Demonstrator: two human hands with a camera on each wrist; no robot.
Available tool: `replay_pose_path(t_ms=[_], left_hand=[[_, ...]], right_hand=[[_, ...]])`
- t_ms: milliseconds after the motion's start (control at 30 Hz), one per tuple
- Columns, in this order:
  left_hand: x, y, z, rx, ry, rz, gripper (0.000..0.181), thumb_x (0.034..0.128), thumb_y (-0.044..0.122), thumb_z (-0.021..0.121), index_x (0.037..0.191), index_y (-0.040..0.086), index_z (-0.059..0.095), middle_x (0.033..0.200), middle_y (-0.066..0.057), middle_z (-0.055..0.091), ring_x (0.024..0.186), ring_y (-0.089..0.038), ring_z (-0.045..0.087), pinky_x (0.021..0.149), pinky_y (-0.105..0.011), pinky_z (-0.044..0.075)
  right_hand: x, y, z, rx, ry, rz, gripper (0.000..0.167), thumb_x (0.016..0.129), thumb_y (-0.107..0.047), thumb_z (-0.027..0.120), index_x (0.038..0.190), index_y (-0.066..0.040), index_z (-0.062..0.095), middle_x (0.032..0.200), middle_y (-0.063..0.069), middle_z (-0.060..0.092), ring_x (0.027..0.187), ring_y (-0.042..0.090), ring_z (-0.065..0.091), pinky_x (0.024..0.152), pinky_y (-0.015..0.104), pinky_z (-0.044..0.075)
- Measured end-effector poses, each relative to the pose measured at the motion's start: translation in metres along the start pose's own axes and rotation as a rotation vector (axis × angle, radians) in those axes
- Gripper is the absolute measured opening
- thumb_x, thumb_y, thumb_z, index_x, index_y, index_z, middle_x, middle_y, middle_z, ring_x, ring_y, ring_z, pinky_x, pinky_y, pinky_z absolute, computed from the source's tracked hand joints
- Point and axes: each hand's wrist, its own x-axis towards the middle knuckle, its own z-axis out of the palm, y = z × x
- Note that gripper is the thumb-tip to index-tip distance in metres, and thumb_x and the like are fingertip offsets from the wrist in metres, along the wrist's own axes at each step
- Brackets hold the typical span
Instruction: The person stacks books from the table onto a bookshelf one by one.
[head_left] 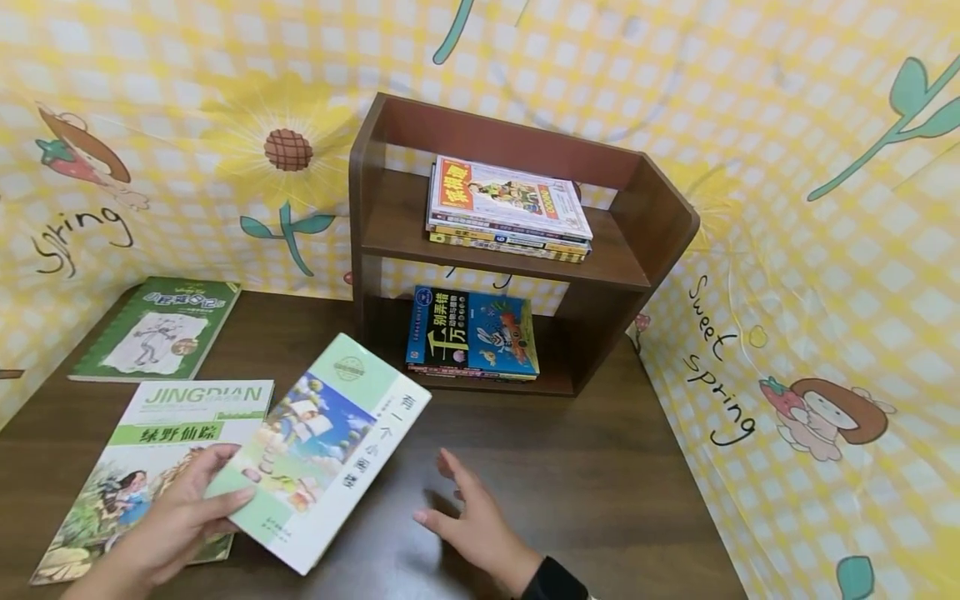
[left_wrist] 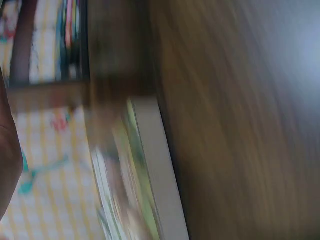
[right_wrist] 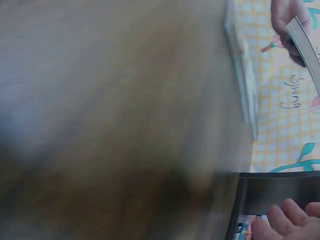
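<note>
My left hand (head_left: 183,512) grips a pale green and white book (head_left: 318,450) by its lower left edge, thumb on the cover. The book is tilted, above the table and partly over a white JINGDIAN book (head_left: 202,408) that lies beneath. To the right of the held book, my right hand (head_left: 480,521) hovers over the table with fingers apart and loosely bent, holding nothing. In the right wrist view, the right fingers (right_wrist: 285,220) show at the lower right corner, and the left hand (right_wrist: 290,20) with the held book (right_wrist: 305,47) appears at the upper right.
A brown two-tier shelf (head_left: 510,267) stands at the back. Its upper tier bears a stack of books (head_left: 510,204), its lower tier another stack (head_left: 472,333). A green book (head_left: 161,329) lies at the table's (head_left: 600,483) left. Patterned yellow cloth (head_left: 810,250) surrounds the table.
</note>
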Motion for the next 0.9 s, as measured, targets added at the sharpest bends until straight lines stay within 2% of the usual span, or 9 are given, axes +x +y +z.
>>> replay_pose_path(t_ms=[100, 233, 333, 433, 567, 667, 767, 900], left_hand=[[0.014, -0.009, 0.027, 0.007, -0.002, 0.005, 0.047, 0.0954, -0.012, 0.041, 0.123, 0.026, 0.045, 0.108, 0.004, 0.064, 0.085, -0.019, 0.069, 0.066, -0.031, 0.058], [0.032, -0.021, 0.06, -0.004, 0.015, 0.01, 0.045, 0.0939, -0.011, 0.045, 0.12, 0.026, 0.045, 0.106, 0.004, 0.065, 0.082, -0.018, 0.069, 0.065, -0.03, 0.057], [0.044, -0.028, 0.08, -0.003, 0.087, -0.016, 0.041, 0.0933, -0.009, 0.049, 0.118, 0.023, 0.043, 0.104, 0.003, 0.064, 0.08, -0.017, 0.069, 0.064, -0.031, 0.057], [0.056, -0.031, 0.098, 0.016, 0.216, -0.054, 0.039, 0.0917, -0.008, 0.053, 0.119, 0.016, 0.038, 0.102, 0.0, 0.061, 0.077, -0.017, 0.068, 0.063, -0.031, 0.057], [0.072, -0.036, 0.121, 0.024, 0.403, -0.11, 0.042, 0.0902, -0.009, 0.054, 0.122, 0.006, 0.03, 0.1, -0.001, 0.06, 0.076, -0.015, 0.068, 0.064, -0.031, 0.058], [0.081, -0.043, 0.136, -0.017, 0.494, -0.146, 0.044, 0.0912, -0.01, 0.051, 0.125, 0.004, 0.026, 0.101, 0.002, 0.059, 0.078, -0.013, 0.068, 0.068, -0.031, 0.058], [0.086, -0.051, 0.148, -0.062, 0.534, -0.175, 0.045, 0.0931, -0.01, 0.049, 0.128, 0.004, 0.023, 0.104, 0.003, 0.058, 0.081, -0.012, 0.067, 0.073, -0.034, 0.058], [0.087, -0.06, 0.157, -0.064, 0.526, -0.231, 0.045, 0.0944, -0.006, 0.051, 0.128, 0.003, 0.023, 0.109, -0.002, 0.059, 0.083, -0.015, 0.067, 0.074, -0.04, 0.058]], right_hand=[[0.006, -0.008, -0.001, 0.128, -0.042, -0.026, 0.078, 0.091, -0.04, 0.065, 0.152, -0.007, 0.028, 0.145, 0.013, 0.045, 0.131, 0.03, 0.044, 0.102, 0.045, 0.042], [0.007, -0.015, -0.002, 0.286, -0.053, -0.085, 0.065, 0.099, -0.032, 0.054, 0.15, -0.001, 0.028, 0.141, 0.02, 0.047, 0.127, 0.032, 0.047, 0.1, 0.032, 0.043], [0.005, -0.018, -0.001, 0.405, -0.022, -0.079, 0.057, 0.102, -0.024, 0.048, 0.147, 0.004, 0.027, 0.137, 0.024, 0.049, 0.122, 0.029, 0.052, 0.096, 0.024, 0.044], [0.006, -0.019, 0.002, 0.489, 0.039, -0.046, 0.055, 0.101, -0.02, 0.05, 0.145, 0.006, 0.029, 0.132, 0.025, 0.053, 0.116, 0.027, 0.057, 0.091, 0.022, 0.048], [0.009, -0.017, 0.007, 0.55, 0.116, 0.003, 0.058, 0.099, -0.015, 0.053, 0.147, 0.004, 0.027, 0.128, 0.025, 0.057, 0.11, 0.029, 0.062, 0.086, 0.024, 0.052], [0.011, -0.015, 0.01, 0.567, 0.174, 0.041, 0.059, 0.1, -0.012, 0.05, 0.15, -0.001, 0.022, 0.128, 0.021, 0.057, 0.106, 0.027, 0.064, 0.084, 0.027, 0.054], [0.012, -0.014, 0.009, 0.564, 0.236, 0.097, 0.058, 0.101, -0.011, 0.047, 0.152, -0.007, 0.021, 0.121, 0.016, 0.06, 0.093, 0.022, 0.067, 0.076, 0.034, 0.056], [0.011, -0.012, -0.003, 0.553, 0.264, 0.151, 0.055, 0.101, -0.012, 0.046, 0.152, -0.012, 0.024, 0.11, 0.013, 0.063, 0.079, 0.021, 0.067, 0.064, 0.043, 0.057]])
